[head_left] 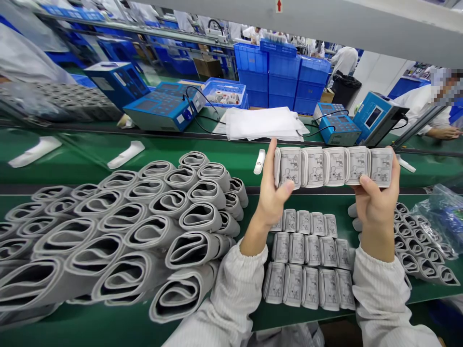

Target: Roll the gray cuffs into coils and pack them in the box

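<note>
A row of several folded grey blood pressure cuffs (334,166), printed with small diagrams, is held up level between my two hands. My left hand (271,193) presses the row's left end, thumb across the front. At the right end, my right hand (378,197) grips the last cuff with its thumb in front and fingers behind. Below them, more folded cuffs (311,250) lie in neat rows on the green table. Rolled grey cuffs (144,207) are stacked at the left, and smaller rolled cuffs (419,241) sit past my right wrist.
A green conveyor belt (173,156) runs behind the table, carrying white plastic pieces (126,154). Blue devices (162,106) and white sheets (260,123) stand beyond it. Blue crates (284,77) are stacked farther back. A clear plastic bag (443,212) lies at right; a co-worker (427,106) sits beyond.
</note>
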